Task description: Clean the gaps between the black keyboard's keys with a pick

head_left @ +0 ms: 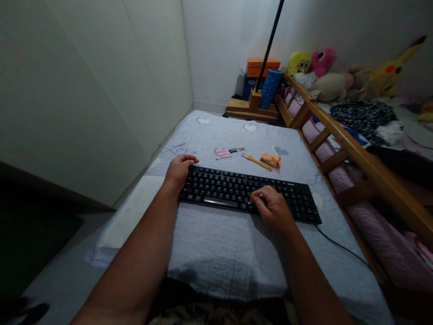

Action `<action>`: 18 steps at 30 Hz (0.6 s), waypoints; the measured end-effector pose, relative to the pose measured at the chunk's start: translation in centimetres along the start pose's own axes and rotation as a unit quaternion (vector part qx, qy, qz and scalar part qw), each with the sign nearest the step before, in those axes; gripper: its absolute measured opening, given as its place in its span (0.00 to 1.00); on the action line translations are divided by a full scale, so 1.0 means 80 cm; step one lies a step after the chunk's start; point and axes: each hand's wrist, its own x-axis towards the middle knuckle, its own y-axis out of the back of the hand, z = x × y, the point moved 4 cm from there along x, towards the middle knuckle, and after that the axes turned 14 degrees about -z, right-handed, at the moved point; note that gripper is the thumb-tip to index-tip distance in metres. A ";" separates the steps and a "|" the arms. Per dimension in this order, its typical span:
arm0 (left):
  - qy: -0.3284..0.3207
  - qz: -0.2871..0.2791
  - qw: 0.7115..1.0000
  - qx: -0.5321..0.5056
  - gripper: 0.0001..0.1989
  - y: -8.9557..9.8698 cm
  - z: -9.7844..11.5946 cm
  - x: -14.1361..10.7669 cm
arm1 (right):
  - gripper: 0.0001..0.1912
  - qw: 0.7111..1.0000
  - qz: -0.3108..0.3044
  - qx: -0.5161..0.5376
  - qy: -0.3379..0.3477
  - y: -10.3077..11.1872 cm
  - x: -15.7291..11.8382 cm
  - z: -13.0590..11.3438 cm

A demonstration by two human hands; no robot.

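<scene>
A black keyboard (219, 184) lies across the light blue quilted cloth, its cable running off from the right end. My left hand (179, 171) is closed over the keyboard's upper left corner, thumb and fingers together at the edge. My right hand (269, 203) pinches a thin cotton swab (260, 195), whose white ends show on both sides of the fingers. One end is down at the keys right of the space bar. Behind the keyboard lie another cotton swab (223, 157), a dark-and-silver tool (237, 149), a yellow-handled brush (257, 162) and a crumpled orange cloth (271, 160).
The quilted cloth (223, 243) covers the surface under the keyboard. A wooden bed rail (358, 158) borders the right side, with soft toys (299, 62) beyond it. A pale cabinet (101, 67) stands left. At the back are a wooden stand (253, 106) and a blue roller (270, 88).
</scene>
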 end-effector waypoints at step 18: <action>0.017 0.005 1.000 -0.002 0.06 -0.004 0.007 -0.004 | 0.09 0.999 0.043 -0.002 0.008 0.000 0.003 0.007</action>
